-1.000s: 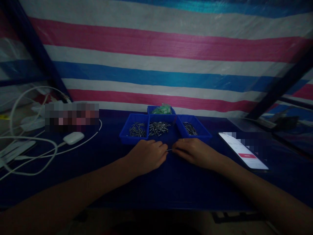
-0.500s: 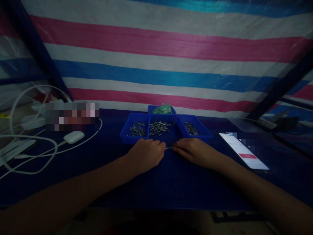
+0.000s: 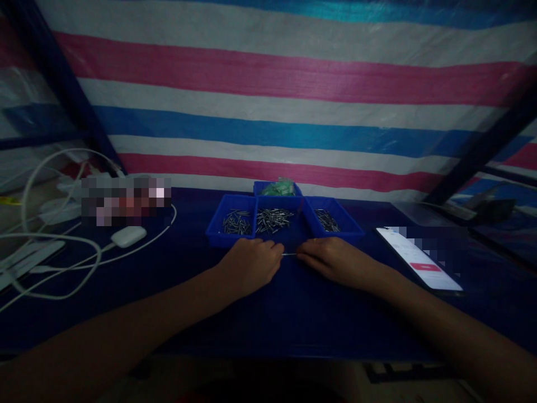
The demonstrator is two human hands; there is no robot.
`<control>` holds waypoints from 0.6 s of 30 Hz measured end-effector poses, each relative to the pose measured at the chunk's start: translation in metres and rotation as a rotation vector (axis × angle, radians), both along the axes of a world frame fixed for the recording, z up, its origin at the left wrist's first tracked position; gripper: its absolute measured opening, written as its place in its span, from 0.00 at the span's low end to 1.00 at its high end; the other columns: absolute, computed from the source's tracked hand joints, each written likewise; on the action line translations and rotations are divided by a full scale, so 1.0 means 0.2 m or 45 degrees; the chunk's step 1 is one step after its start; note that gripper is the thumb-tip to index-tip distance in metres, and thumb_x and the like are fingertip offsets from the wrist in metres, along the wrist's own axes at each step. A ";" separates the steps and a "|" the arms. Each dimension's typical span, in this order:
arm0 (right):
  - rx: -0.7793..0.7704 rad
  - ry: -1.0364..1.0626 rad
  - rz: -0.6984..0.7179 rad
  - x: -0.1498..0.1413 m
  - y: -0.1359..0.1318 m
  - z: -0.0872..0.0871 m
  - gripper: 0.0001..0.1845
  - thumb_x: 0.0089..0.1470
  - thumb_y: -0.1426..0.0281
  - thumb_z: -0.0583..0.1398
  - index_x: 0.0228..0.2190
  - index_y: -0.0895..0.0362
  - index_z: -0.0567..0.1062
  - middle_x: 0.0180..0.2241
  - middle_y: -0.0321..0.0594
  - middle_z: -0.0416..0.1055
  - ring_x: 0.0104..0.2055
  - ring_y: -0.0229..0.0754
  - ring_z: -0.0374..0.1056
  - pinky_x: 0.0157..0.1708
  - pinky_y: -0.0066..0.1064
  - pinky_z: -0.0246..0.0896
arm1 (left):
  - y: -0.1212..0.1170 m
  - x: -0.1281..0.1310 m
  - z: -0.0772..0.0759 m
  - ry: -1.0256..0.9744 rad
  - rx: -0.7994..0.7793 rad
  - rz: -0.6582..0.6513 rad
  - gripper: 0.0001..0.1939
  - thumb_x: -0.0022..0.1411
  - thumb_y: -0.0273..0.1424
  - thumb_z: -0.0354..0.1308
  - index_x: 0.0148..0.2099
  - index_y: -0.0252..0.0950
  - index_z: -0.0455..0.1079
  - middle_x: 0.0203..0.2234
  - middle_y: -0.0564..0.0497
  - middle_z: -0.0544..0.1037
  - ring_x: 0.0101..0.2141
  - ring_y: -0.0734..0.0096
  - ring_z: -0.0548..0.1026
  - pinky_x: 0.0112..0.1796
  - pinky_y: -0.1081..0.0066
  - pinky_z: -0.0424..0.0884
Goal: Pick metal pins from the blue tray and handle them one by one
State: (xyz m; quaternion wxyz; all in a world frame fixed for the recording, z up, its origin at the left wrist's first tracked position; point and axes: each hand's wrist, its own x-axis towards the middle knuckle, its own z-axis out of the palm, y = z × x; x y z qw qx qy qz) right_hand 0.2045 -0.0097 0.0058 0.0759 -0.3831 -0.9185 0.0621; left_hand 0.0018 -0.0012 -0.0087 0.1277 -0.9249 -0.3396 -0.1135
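Note:
My left hand (image 3: pixel 254 266) is closed, its fingertips pinching one end of a thin, shiny metal pin (image 3: pixel 289 254). The other end of the pin is gripped by my right hand (image 3: pixel 329 256), also closed. Only the short stretch between the hands shows, so the pin's ends are hidden. Just beyond my hands lies a loose pile of similar metal pins (image 3: pixel 273 219). Two blue bins flank it: the left bin (image 3: pixel 216 224) and the right bin (image 3: pixel 350 221) each contain several more pins. It is too dark to tell their exact kind.
Behind the pile, a third blue bin (image 3: pixel 257 187) holds a green plastic bag (image 3: pixel 281 187). A lit phone (image 3: pixel 419 260) lies right on the blue table (image 3: pixel 302 324). White cables (image 3: pixel 98 252) and a white charger (image 3: pixel 128 237) spread over the left side. Striped sheeting (image 3: pixel 293 131) hangs behind.
The camera view has shifted very slightly. Both hands stay at the pin in almost the same pose, with no visible change in grip.

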 end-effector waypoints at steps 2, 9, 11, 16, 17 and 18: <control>0.002 0.004 0.007 0.00 0.00 0.00 0.12 0.57 0.69 0.47 0.33 0.59 0.69 0.30 0.40 0.69 0.31 0.36 0.65 0.32 0.28 0.57 | 0.00 0.00 0.00 0.002 -0.007 0.000 0.08 0.60 0.30 0.44 0.33 0.35 0.63 0.25 0.52 0.72 0.25 0.69 0.70 0.22 0.72 0.61; -0.002 0.012 0.010 0.00 -0.01 -0.01 0.10 0.56 0.70 0.48 0.32 0.59 0.69 0.29 0.40 0.68 0.31 0.36 0.64 0.32 0.28 0.56 | 0.00 0.00 0.01 0.030 -0.020 -0.003 0.06 0.60 0.29 0.45 0.34 0.36 0.62 0.25 0.53 0.72 0.26 0.68 0.71 0.22 0.72 0.61; -0.002 0.007 0.009 -0.01 -0.01 0.00 0.10 0.56 0.70 0.49 0.31 0.59 0.69 0.29 0.39 0.68 0.30 0.36 0.64 0.31 0.27 0.55 | 0.00 0.00 0.01 0.030 -0.024 -0.008 0.05 0.59 0.29 0.45 0.34 0.36 0.61 0.25 0.53 0.72 0.26 0.68 0.71 0.21 0.72 0.61; -0.017 0.014 0.011 -0.01 -0.01 0.00 0.09 0.55 0.71 0.49 0.31 0.59 0.69 0.28 0.39 0.68 0.29 0.35 0.63 0.30 0.27 0.54 | 0.00 0.00 0.01 0.032 -0.025 -0.028 0.04 0.59 0.28 0.46 0.34 0.36 0.60 0.25 0.54 0.72 0.26 0.69 0.71 0.21 0.73 0.61; -0.020 0.017 0.011 -0.01 -0.01 0.00 0.09 0.55 0.71 0.50 0.31 0.59 0.69 0.28 0.39 0.68 0.29 0.35 0.63 0.30 0.27 0.54 | 0.00 0.00 0.01 0.031 -0.024 -0.036 0.03 0.59 0.28 0.46 0.35 0.36 0.60 0.25 0.54 0.72 0.26 0.69 0.71 0.21 0.73 0.61; -0.023 0.019 0.013 0.00 -0.01 0.00 0.09 0.55 0.71 0.50 0.31 0.59 0.69 0.28 0.39 0.68 0.29 0.35 0.63 0.30 0.27 0.54 | 0.00 0.00 0.01 0.029 -0.024 -0.042 0.03 0.58 0.28 0.46 0.35 0.36 0.60 0.25 0.54 0.71 0.26 0.69 0.71 0.22 0.73 0.61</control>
